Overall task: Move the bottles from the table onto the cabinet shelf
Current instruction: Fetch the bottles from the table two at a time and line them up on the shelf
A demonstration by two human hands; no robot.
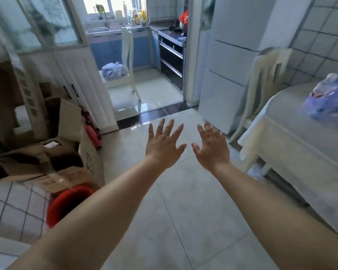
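Observation:
My left hand (163,146) and my right hand (212,147) are stretched out in front of me over the tiled floor, palms down, fingers spread, nothing in either. A round table (300,137) with a pale cloth stands at the right, about an arm's length from my right hand. On it lies a bluish plastic bag (328,98); I see no bottle on the visible part of the table. A white cabinet (66,61) with glass upper doors stands at the left. Small bottles (137,16) line the far kitchen windowsill.
Cardboard boxes (53,145) are piled at the left with a red bucket (68,201) beside them. A white chair (125,61) with cloth on its seat stands in the kitchen doorway. A fridge (228,61) and a second chair (261,90) stand between doorway and table.

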